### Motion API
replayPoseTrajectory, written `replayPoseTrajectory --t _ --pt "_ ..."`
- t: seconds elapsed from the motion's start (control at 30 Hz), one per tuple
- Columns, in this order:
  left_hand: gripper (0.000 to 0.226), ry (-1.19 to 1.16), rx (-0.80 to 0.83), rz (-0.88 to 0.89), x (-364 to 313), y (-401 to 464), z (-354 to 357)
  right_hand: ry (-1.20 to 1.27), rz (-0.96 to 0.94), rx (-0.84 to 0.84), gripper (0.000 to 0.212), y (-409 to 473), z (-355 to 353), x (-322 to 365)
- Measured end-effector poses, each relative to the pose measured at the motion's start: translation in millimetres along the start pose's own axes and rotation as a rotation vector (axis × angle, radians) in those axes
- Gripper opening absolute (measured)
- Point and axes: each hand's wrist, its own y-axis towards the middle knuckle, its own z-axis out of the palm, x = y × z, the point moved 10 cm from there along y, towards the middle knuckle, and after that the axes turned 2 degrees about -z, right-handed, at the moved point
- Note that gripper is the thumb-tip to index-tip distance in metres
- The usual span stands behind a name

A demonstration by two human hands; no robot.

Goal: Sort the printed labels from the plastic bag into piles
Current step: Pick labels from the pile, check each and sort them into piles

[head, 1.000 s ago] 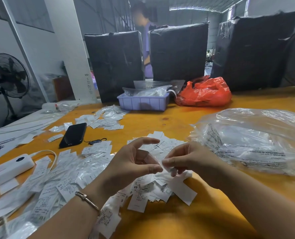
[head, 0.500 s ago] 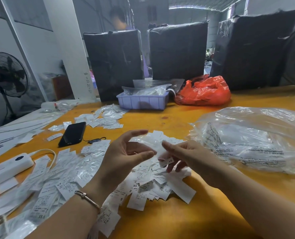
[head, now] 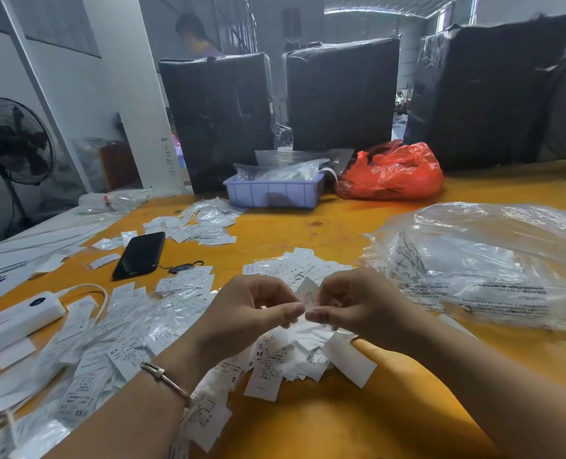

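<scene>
A single printed label (head: 309, 293) is held above the yellow surface (head: 308, 422), pinched between the left hand (head: 251, 313) and the right hand (head: 357, 306), whose thumbs meet tip to tip at its lower edge. The fingers (head: 276, 286) of the left hand are curled over towards the thumb; those of the right hand are curled likewise, with the label caught against them. Whether more than one label is pinched cannot be told.

The label is judged to be very light, thin and limp, of paper or soft fabric, so that it would fold or slip rather than resist. Its faces look smooth, and neighbouring labels are likely to cling together, so separation by a sliding rub of thumb on forefinger is suggested. Hold is best taken at a short edge or a corner, lightly, since nothing here would break but creasing is easy.

The held label stands roughly upright, its long axis running from the fingertips upward and slightly away from the person, its printed face partly turned towards the camera.

Directly beneath the fingers lies a loose heap of labels (head: 275, 362), some marked XS and S. To the left of the fingers a wider spread of labels (head: 116, 329) is scattered. To the right of the fingers the clear plastic bag (head: 480, 260) rests on the surface, well apart from the held label
</scene>
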Motion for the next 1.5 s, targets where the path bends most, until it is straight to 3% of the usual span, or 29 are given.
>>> replayPoseTrajectory --t 0.17,0.3,0.37,0.43,0.5,0.6,0.77,1.03,1.13,1.3,1.43,1.5 --pt "0.006 -0.032 -0.068 0.026 -1.8 -0.4 -8.1 0.151 0.018 -0.030 0.035 0.7 -8.3 0.1" --pt "0.013 -0.068 -0.032 0.000 0.9 0.3 -5.4 0.296 0.073 -0.061 0.020 -0.4 -14.1 -9.8" --pt "0.024 -0.078 0.029 -0.023 1.2 -0.8 2.5 0.275 0.076 -0.032 0.018 -0.7 -10.2 -7.8" --pt "0.021 -0.065 0.064 -0.027 0.7 -0.9 7.5 0.248 0.065 -0.005 0.019 -1.1 -6.4 -1.8" --pt "0.012 -0.072 0.061 -0.030 2.9 0.4 7.2 0.223 0.050 -0.063 0.020 -1.5 -13.5 2.4" --pt "0.008 -0.103 0.014 -0.033 4.2 0.6 0.7 0.241 0.021 -0.261 0.006 -5.6 -43.0 5.9" --pt "0.014 -0.123 -0.049 0.000 -1.8 -1.5 -7.2 0.429 0.018 -0.402 0.042 -9.0 -62.9 5.4" --pt "0.026 -0.084 -0.072 0.033 -6.4 -2.6 -7.9 0.420 -0.070 -0.350 0.020 -11.2 -56.7 27.7" --pt "0.022 -0.080 -0.067 0.051 -6.6 -2.2 -7.0 0.444 -0.075 -0.289 0.041 -9.1 -53.4 27.4" --pt "0.020 -0.096 -0.111 0.087 -8.2 -1.9 -12.1 0.493 -0.047 -0.311 0.039 -9.7 -57.0 22.6" --pt "0.016 -0.095 -0.140 0.099 -7.5 -1.4 -16.8 0.593 0.033 -0.307 0.061 -9.2 -55.3 10.8" --pt "0.016 -0.113 -0.141 0.079 -5.3 -1.5 -17.6 0.608 0.074 -0.314 0.061 -9.0 -54.7 4.7"
